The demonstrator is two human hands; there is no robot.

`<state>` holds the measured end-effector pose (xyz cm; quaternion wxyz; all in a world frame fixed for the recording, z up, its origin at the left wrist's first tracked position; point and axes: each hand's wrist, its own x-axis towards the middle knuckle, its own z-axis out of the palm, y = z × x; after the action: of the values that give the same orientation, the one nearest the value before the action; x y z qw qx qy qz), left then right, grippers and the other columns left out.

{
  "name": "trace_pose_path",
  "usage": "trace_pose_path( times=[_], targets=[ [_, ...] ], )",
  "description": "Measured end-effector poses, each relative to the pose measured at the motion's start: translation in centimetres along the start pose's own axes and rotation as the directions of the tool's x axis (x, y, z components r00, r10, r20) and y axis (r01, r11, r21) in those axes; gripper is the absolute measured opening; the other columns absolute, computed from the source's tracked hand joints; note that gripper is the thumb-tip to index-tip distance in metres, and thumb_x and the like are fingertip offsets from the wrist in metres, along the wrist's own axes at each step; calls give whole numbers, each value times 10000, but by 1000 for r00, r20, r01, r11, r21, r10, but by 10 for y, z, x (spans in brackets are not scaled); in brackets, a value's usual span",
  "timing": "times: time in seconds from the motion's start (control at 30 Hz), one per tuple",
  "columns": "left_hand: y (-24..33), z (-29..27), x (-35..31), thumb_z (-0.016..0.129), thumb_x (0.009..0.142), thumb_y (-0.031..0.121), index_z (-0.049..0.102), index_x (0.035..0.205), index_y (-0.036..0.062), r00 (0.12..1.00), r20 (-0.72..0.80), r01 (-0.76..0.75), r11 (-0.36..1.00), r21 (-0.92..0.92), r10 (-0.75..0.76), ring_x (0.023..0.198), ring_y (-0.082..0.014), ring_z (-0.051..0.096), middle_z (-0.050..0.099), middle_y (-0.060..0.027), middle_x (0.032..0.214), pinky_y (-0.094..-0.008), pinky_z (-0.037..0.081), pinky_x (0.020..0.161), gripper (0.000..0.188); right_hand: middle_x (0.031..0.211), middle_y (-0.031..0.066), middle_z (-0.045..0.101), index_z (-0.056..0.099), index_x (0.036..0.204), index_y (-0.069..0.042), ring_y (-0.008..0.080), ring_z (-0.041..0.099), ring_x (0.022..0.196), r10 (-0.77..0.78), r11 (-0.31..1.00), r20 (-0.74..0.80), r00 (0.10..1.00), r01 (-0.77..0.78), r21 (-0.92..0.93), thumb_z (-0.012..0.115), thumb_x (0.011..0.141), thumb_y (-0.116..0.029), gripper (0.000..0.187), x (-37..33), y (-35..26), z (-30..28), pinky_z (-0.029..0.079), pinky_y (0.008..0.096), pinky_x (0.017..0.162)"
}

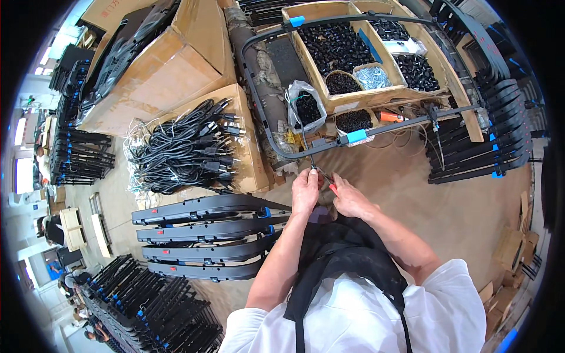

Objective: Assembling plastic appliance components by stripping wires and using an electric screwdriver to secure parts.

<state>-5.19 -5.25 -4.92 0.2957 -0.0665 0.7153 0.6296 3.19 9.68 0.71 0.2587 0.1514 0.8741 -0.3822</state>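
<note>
In front of me lies a large black frame (329, 144) with rounded corners and pieces of blue tape. A thin black cable (305, 135) crosses its near bar and runs down to my left hand (306, 191), whose fingers are closed on its end. Beside it, my right hand (352, 200) is closed around a red-handled hand tool (333, 188). The tool's narrow tip points toward the left fingertips; its exact kind is too small to tell. Both hands are just below the frame's near bar, close together.
A wooden divided box (338, 106) holds black parts and silver screws. A bag of small black parts (307, 109) stands beside it. Coiled power cords (188, 147) lie on cardboard at left, above stacked black panels (206, 235). More black frames (488, 129) lean at right.
</note>
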Motion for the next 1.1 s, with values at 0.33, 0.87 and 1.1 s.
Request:
trace_pose_path(
  times=[0.33, 0.87, 1.1],
  targets=[
    [7, 5, 2, 507, 1132, 215, 685, 1178, -34, 994, -60, -71, 962, 266, 90, 776, -131, 642, 720, -56, 882, -322, 543, 756, 309, 1367, 337, 514, 154, 1680, -16, 509, 526, 1289, 42, 984, 136, 990, -17, -180, 653, 823, -124, 998, -16, -27, -41, 425, 549, 1144],
    [109, -35, 25, 574, 1021, 319, 784, 1056, 59, 777, -45, -244, 366, 898, 628, 963, -349, 736, 777, -174, 1016, -481, 532, 909, 336, 1105, 283, 575, 318, 1667, -201, 473, 687, 939, -284, 949, -207, 936, 245, -198, 737, 824, -109, 946, -28, -3, -26, 585, 543, 815],
    [122, -34, 79, 518, 1020, 433, 787, 967, 49, 891, 347, -400, 145, 905, 294, 1001, -442, 723, 758, -251, 1063, -527, 514, 925, 471, 1061, 259, 561, 385, 1644, -225, 462, 684, 896, -182, 971, -413, 893, 97, -218, 689, 863, -91, 848, -26, -34, 10, 593, 537, 774]
  ],
)
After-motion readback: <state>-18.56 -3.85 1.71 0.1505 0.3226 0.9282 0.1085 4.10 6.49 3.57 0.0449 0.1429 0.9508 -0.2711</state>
